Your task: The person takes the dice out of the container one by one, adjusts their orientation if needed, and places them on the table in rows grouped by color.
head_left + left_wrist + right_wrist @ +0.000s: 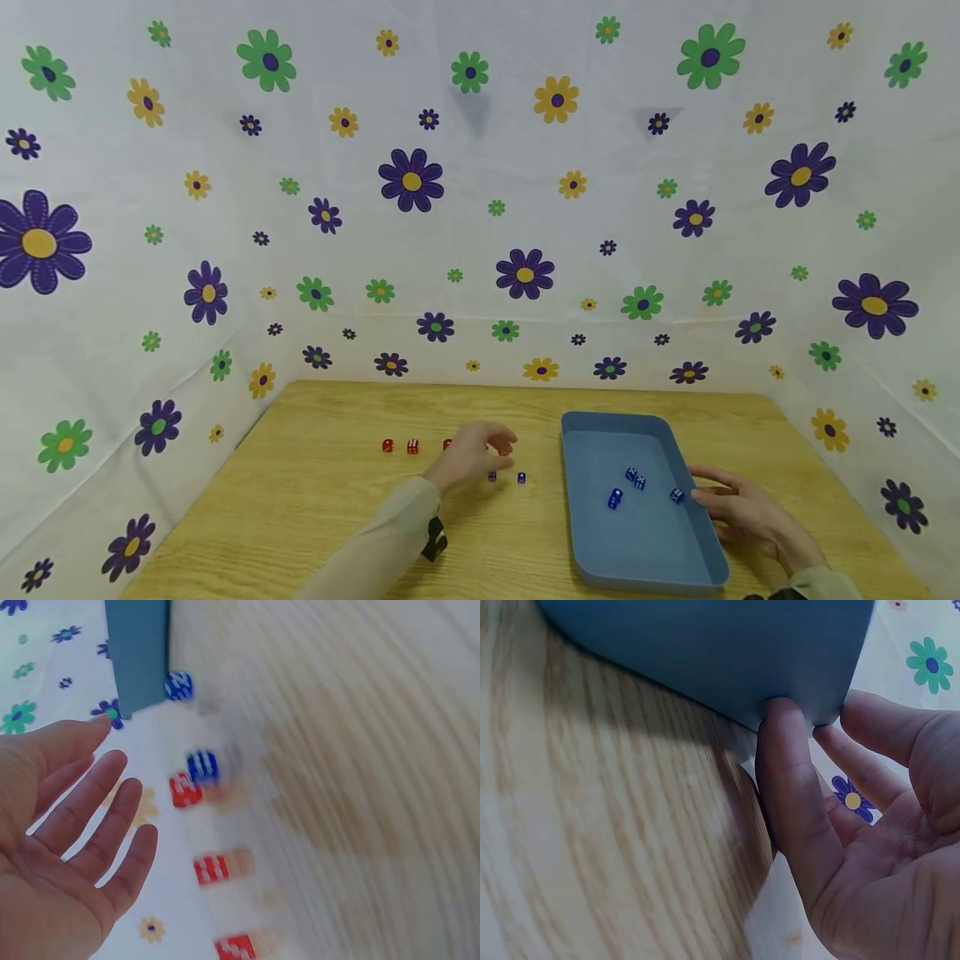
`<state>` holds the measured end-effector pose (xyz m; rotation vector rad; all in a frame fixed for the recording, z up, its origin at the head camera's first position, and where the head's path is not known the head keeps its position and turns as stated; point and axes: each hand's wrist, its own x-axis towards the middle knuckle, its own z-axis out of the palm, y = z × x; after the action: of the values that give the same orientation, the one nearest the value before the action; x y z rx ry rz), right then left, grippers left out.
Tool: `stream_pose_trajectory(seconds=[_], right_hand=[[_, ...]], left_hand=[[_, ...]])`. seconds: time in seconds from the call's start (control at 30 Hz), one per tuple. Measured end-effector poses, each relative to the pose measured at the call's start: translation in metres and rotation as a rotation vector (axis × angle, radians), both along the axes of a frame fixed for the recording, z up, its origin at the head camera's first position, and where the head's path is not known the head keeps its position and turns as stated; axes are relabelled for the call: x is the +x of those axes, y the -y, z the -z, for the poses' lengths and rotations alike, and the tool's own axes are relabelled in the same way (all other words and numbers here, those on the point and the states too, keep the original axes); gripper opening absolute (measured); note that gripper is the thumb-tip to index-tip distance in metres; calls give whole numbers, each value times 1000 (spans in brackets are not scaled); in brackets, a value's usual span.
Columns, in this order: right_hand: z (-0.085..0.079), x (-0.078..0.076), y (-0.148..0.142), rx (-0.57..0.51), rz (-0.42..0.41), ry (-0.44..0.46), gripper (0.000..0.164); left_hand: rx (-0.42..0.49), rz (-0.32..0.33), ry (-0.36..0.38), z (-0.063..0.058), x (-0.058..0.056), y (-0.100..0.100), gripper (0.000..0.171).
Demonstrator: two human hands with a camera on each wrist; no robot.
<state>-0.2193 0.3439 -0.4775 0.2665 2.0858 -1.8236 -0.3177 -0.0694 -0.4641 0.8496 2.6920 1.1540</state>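
My left hand [468, 457] reaches over the table with its fingers spread and loosely bent. In the left wrist view, nothing lies between its fingers. Close by are two small blue dice, one nearer the tray [521, 477] and another beside the hand [202, 766]. Several red dice form a row along the table, with one red die [387, 446] at its left end; the hand partly hides this row. My right hand [757, 517] holds the right wall of a blue tray [622, 575], thumb at the rim and a finger [784, 750] against the outer side.
Several blue dice lie inside the tray, including a blue die [677, 495] near its right wall. The wooden table [322, 508] stretches to a white flower-print cloth [480, 233] that hangs behind and on both sides.
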Motion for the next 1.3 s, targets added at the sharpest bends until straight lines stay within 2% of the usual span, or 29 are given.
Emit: stream_pose_trajectory(seconds=[0.1,0.23,0.33,0.53,0.63,0.97,1.3], right_hand=[[0,0,0,-6,-8,-7,74],[1,1,1,0,11,-6,72],[0,1,3,21,45,-3,70],[0,-1,3,32,55,-9,69],[0,0,3,46,57,-14,70],[0,1,3,27,61,-11,71],[1,0,2,8,37,-10,72]], left_hand=[[25,30,-33,-1,2,-11,32],[81,58,-40,1,6,-29,34],[132,64,-28,0,9,-44,33],[196,95,19,2,14,-73,37],[155,120,13,3,18,-86,39],[-113,168,-117,8,28,-116,38],[-189,225,-127,10,30,-127,42]])
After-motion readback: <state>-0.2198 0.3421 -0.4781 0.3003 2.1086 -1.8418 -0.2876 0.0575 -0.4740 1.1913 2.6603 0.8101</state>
